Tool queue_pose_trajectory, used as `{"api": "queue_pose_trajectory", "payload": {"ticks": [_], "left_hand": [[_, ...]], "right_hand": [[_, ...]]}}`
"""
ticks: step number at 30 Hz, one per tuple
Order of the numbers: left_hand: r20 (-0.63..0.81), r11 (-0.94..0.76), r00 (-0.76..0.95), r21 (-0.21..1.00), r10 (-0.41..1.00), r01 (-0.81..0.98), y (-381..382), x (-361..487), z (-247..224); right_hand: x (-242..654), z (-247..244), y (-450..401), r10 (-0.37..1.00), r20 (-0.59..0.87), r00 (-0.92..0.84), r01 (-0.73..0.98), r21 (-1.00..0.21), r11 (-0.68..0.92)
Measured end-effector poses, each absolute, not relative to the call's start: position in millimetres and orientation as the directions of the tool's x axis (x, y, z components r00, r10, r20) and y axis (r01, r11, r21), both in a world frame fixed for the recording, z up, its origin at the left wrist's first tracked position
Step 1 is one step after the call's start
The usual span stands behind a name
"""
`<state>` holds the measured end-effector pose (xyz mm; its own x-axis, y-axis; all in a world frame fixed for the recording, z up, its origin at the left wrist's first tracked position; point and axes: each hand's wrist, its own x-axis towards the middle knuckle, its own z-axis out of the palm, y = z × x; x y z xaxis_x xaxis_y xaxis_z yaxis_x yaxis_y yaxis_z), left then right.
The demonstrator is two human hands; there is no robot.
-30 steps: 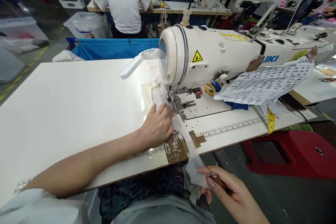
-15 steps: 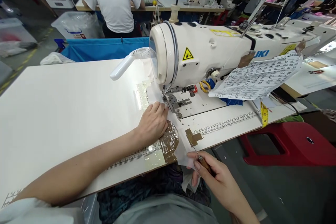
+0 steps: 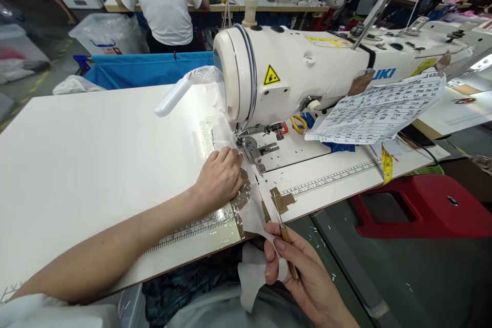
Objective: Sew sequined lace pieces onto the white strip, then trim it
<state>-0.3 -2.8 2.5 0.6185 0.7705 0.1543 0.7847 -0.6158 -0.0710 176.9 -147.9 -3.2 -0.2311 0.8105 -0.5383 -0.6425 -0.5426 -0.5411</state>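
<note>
We are resting the left hand [image 3: 220, 177], grip unclear, on white fabric [image 3: 251, 215] running from the sewing machine [image 3: 288, 77] over the bench [image 3: 96, 154] edge, right hand [image 3: 300, 261] pinching fabric and awl [image 3: 285, 236], now tilting more upright

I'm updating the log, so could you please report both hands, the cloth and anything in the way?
Left hand on cloth, near machine. Right hand holding tool and cloth. Cloth end hanging past table. Tape beside cloth, no snag seen.

"JUKI" [image 3: 384, 74] and hand-warning triangle [image 3: 271, 75] on sewing machine [image 3: 294, 64]
</note>
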Motion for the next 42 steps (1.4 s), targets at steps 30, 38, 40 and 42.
{"api": "queue_pose_trajectory", "payload": {"ticks": [30,38,40,42], "left_hand": [[0.232,-0.608,0.586,0.033,0.776,0.793,12.8,-6.8,-6.7],[0.250,-0.669,0.648,-0.001,0.719,0.743,1.3,0.3,-2.3],[0.248,-0.674,0.654,-0.006,0.714,0.739,0.2,0.6,-2.6],[0.245,-0.679,0.659,-0.001,0.711,0.734,-0.8,0.4,-2.7]], "right_hand": [[188.7,-20.9,-151.8,0.988,-0.152,-0.034,-0.009,-0.988,-0.152],[186.2,-6.2,-139.8,0.983,-0.152,-0.100,0.078,-0.986,-0.144],[185.9,-5.2,-136.0,0.982,-0.162,-0.100,0.104,-0.983,-0.151],[185.9,-4.5,-131.5,0.982,-0.166,-0.093,0.132,-0.979,-0.153]]}}
